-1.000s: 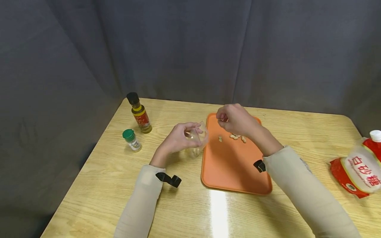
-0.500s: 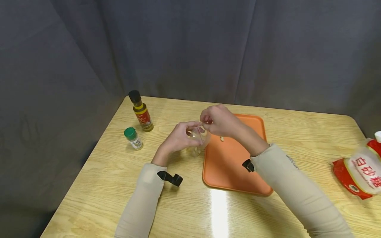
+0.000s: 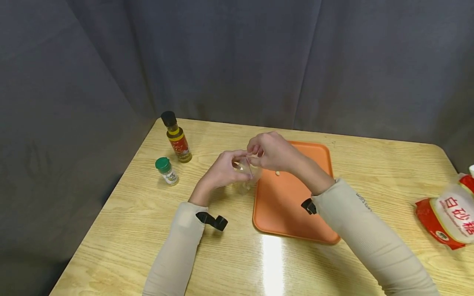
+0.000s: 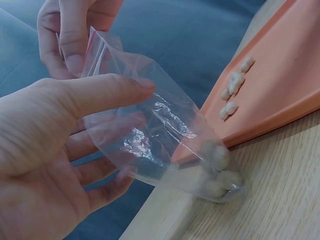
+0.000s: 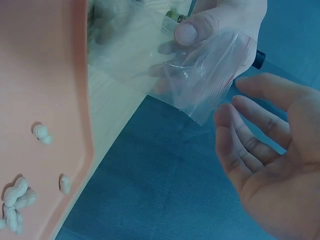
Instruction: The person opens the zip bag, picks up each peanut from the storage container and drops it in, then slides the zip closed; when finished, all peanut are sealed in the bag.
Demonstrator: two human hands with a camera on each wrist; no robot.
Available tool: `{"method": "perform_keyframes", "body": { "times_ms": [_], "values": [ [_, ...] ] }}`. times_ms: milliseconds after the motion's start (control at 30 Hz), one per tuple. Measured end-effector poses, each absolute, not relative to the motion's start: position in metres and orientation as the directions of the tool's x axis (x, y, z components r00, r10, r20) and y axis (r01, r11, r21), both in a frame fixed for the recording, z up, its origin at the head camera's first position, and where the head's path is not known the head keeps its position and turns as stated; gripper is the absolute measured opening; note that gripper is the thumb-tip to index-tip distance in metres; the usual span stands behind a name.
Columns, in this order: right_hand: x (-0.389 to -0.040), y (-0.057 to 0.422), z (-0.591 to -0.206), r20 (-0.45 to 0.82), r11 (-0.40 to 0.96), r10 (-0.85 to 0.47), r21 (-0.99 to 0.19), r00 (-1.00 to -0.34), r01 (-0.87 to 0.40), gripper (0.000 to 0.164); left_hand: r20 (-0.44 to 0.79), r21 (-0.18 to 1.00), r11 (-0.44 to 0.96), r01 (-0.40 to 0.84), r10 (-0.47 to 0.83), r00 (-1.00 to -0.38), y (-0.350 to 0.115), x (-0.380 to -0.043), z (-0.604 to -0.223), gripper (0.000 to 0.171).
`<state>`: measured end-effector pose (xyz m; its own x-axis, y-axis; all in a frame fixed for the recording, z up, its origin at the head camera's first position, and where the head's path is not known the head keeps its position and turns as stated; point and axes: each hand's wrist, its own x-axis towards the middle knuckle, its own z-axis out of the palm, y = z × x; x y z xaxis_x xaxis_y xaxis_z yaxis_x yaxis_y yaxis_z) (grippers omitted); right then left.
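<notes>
Clear plastic bag (image 4: 170, 117) at mid-frame in head view, beside orange tray's (image 3: 292, 209) left edge. Left hand (image 3: 224, 169) pinches it: thumb on the near face, fingers spread behind. Right hand (image 3: 275, 152) at the bag's mouth, near the red line; its fingers are bent, thumb and index tips slightly apart in right wrist view, cannot tell if they grip the rim. Bagged peanuts (image 4: 217, 175) sit in the bottom corner, lower right of left wrist view. Loose peanuts (image 5: 15, 192) on the tray, lower left of right wrist view. Olive oil bottle (image 3: 179, 144) and green-capped shaker (image 3: 168, 172) upright, left of centre in head view; red-and-white bag (image 3: 449, 218) at right edge, partly cut off. Wooden table (image 3: 229, 263) underneath.
</notes>
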<state>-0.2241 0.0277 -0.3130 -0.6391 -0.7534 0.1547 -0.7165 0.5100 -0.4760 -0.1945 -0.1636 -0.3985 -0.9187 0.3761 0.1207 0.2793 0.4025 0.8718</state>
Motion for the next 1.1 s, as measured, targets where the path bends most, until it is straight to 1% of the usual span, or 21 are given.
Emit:
{"method": "perform_keyframes", "body": {
  "times_ms": [200, 367, 467, 567, 733, 900, 1000, 1100],
  "values": [
    [-0.224, 0.028, -0.314, 0.149, 0.509, -0.758, -0.475, -0.636, -0.718, 0.011, 0.129, 0.875, 0.391, 0.285, 0.379, -0.916, -0.164, -0.195, -0.399, 0.056],
    [-0.225, 0.031, -0.315, 0.169, 0.497, -0.761, -0.469, -0.627, -0.730, 0.009, 0.125, 0.878, 0.389, 0.278, 0.374, -0.919, -0.163, -0.195, -0.401, 0.059],
    [-0.227, 0.040, -0.315, 0.179, 0.509, -0.749, -0.461, -0.638, -0.727, 0.007, 0.121, 0.878, 0.391, 0.276, 0.377, -0.918, -0.162, -0.195, -0.402, 0.062],
    [-0.230, 0.057, -0.316, 0.173, 0.545, -0.720, -0.457, -0.672, -0.703, 0.008, 0.118, 0.878, 0.392, 0.273, 0.376, -0.919, -0.161, -0.196, -0.402, 0.064],
    [-0.243, 0.091, -0.326, 0.139, 0.647, -0.635, -0.441, -0.760, -0.621, 0.011, 0.109, 0.879, 0.397, 0.264, 0.372, -0.922, -0.162, -0.197, -0.402, 0.069],
    [-0.253, 0.119, -0.348, 0.048, 0.738, -0.551, -0.439, -0.833, -0.513, 0.020, 0.098, 0.888, 0.387, 0.250, 0.370, -0.924, -0.164, -0.197, -0.401, 0.069],
    [-0.258, 0.128, -0.363, -0.030, 0.779, -0.513, -0.435, -0.858, -0.451, 0.024, 0.101, 0.888, 0.385, 0.252, 0.372, -0.923, -0.165, -0.197, -0.402, 0.068],
    [-0.262, 0.133, -0.377, -0.080, 0.801, -0.502, -0.419, -0.861, -0.428, 0.022, 0.105, 0.886, 0.387, 0.256, 0.370, -0.923, -0.165, -0.197, -0.403, 0.068]
  ]
}}
